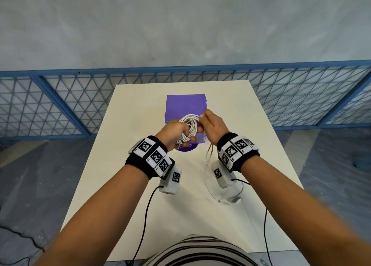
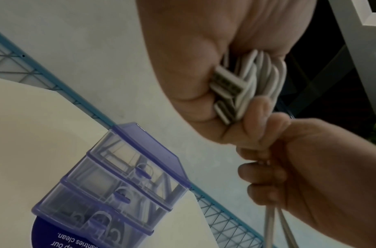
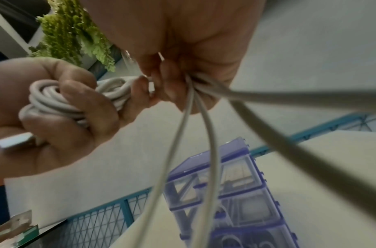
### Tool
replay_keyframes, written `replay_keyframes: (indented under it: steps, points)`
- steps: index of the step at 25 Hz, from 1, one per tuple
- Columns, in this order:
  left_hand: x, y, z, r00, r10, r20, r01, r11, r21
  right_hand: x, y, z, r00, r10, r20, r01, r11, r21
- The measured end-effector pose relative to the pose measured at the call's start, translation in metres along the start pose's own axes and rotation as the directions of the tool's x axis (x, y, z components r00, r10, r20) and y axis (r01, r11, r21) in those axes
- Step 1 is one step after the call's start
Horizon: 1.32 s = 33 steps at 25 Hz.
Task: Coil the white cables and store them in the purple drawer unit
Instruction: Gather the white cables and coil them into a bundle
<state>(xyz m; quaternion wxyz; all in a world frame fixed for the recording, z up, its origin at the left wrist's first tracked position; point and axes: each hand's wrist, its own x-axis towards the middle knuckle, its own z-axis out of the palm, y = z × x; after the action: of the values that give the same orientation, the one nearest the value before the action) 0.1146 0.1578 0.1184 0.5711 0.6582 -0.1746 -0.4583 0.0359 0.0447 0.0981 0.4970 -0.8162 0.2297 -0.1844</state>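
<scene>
My left hand (image 1: 176,132) grips a coil of white cable (image 1: 188,128) above the table, in front of the purple drawer unit (image 1: 185,105). The coil's strands (image 2: 261,80) and a flat connector (image 2: 227,83) sit inside my left fist. My right hand (image 1: 210,123) pinches the same cable at the coil's right side. Loose strands (image 3: 183,134) hang down from my right fingers (image 3: 168,80) toward the table. The coil (image 3: 55,100) shows wrapped in my left hand (image 3: 55,117). The drawer unit (image 2: 110,193) has three clear drawers, all closed.
The white table (image 1: 140,185) carries a loose loop of cable (image 1: 208,157) at the right, under my right wrist. A purple round label (image 1: 186,148) lies at the drawer unit's front. A blue mesh fence (image 1: 60,101) runs behind the table.
</scene>
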Motion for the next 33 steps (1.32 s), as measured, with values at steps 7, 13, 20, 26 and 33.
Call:
replay_keyframes:
  steps: [7,13,20,26,33]
  points:
    - [0.005,-0.001,0.007,0.982,0.002,-0.186,-0.009,0.999,-0.036,-0.006,0.017,0.019,0.989,0.144,0.008,-0.144,0.989,-0.028]
    - [-0.001,-0.001,0.016,0.993,0.079,-0.089,-0.103,0.945,-0.311,-0.01,0.002,0.025,0.99,0.144,-0.001,-0.144,0.989,-0.009]
    - [0.014,-0.007,0.008,0.952,0.07,-0.299,-0.216,0.846,-0.488,-0.02,-0.001,0.032,0.977,0.066,0.202,-0.031,0.984,-0.173]
    - [0.033,0.001,-0.016,0.789,0.131,-0.6,-0.318,0.923,-0.217,-0.046,0.008,0.041,0.93,0.075,0.36,0.051,0.944,-0.327]
    - [0.032,-0.004,-0.024,0.878,0.444,-0.18,-0.328,0.831,0.45,-0.023,-0.032,0.008,0.938,-0.14,0.317,0.306,0.764,-0.568]
